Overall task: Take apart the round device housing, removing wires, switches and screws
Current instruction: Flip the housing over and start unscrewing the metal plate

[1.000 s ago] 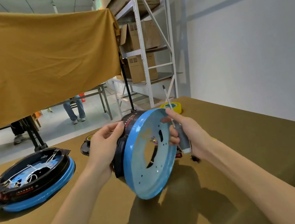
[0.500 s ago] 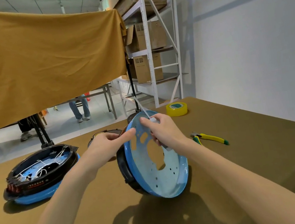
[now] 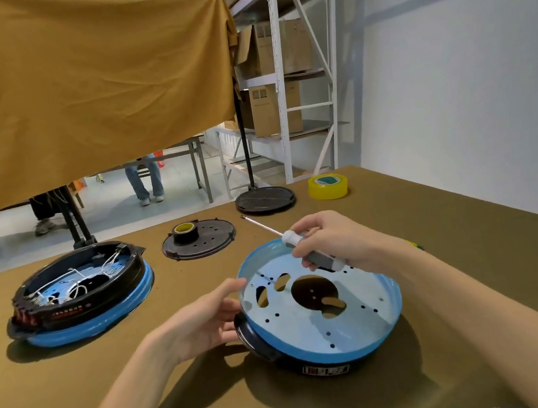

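Note:
The round housing (image 3: 325,320) lies on the table in front of me, its blue perforated plate facing up and its black body underneath. My left hand (image 3: 204,320) holds its left rim, thumb on the blue edge and fingers under the black side. My right hand (image 3: 335,243) hovers over the far rim and grips a screwdriver (image 3: 300,241) by its grey and white handle. The metal shaft points away to the upper left.
A second housing (image 3: 80,296) with white wires inside sits at the left. A black perforated disc (image 3: 200,239) with a small tape roll, another black disc (image 3: 265,200) and a yellow tape roll (image 3: 328,186) lie farther back. Pliers are mostly hidden behind my right forearm.
The housing has gone from standing on its edge to lying flat, blue plate up. My right hand has swung the screwdriver from upright to pointing away left.

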### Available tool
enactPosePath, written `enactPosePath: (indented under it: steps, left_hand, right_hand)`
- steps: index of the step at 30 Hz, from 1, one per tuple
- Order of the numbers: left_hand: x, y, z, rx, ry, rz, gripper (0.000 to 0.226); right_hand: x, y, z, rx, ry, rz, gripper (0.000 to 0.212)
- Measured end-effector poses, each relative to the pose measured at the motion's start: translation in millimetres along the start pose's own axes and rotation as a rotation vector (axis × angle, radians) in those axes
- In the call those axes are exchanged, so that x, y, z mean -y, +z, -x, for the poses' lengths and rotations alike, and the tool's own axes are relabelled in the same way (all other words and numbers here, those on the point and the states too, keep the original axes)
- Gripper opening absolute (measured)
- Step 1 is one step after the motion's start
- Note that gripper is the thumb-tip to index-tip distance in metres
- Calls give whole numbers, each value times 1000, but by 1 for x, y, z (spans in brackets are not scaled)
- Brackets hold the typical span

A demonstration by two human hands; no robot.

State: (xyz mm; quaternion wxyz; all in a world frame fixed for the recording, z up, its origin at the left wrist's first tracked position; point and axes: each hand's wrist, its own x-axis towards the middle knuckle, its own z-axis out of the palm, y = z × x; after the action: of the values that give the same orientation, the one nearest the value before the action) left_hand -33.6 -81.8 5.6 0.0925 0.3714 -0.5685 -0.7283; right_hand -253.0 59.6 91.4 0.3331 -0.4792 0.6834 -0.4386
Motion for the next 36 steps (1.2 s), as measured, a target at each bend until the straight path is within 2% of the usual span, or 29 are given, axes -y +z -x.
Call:
enactPosePath:
  steps: [2, 5, 9, 13, 17, 22, 26, 28, 31, 36]
  left_hand:
    - [-2, 0, -7, 42, 3, -10, 91]
    - [-5, 0, -16, 91, 10, -49, 84]
    - [-7, -13, -27, 176, 15, -133, 76]
    - [-12, -29, -42, 299, -25, -180, 86]
    - [-15, -31, -54, 336, -67, -209, 101]
    - [-10, -23, -57, 242, -84, -194, 103]
    - [-7, -9, -62, -24, 5, -211, 82]
    - [-7, -11, -65, -96, 54, -179, 77]
    - [-5, -21, -69, -57, 38, -80, 73]
    - [-1, -25, -79, -40, 4, -69, 80]
  right_hand:
    - [-1, -8, 5, 8, -6, -142, 29]
    - [-2, -15, 9, -128, -54, -257, 38]
    - [-1, -20, -3, -393, -139, -331, 34]
    - [2, -18, -31, -473, -141, -640, 30]
    - [8, -2, -51, -555, -160, -497, 28]
    - [25, 17, -58, -524, -388, -273, 27]
    - [31, 27, -64, -426, -470, -248, 23]
    - [33, 28, -70, -413, -473, -263, 22]
    - [36, 31, -83, -391, -502, -280, 19]
    - [37, 45, -100, -325, -562, -185, 20]
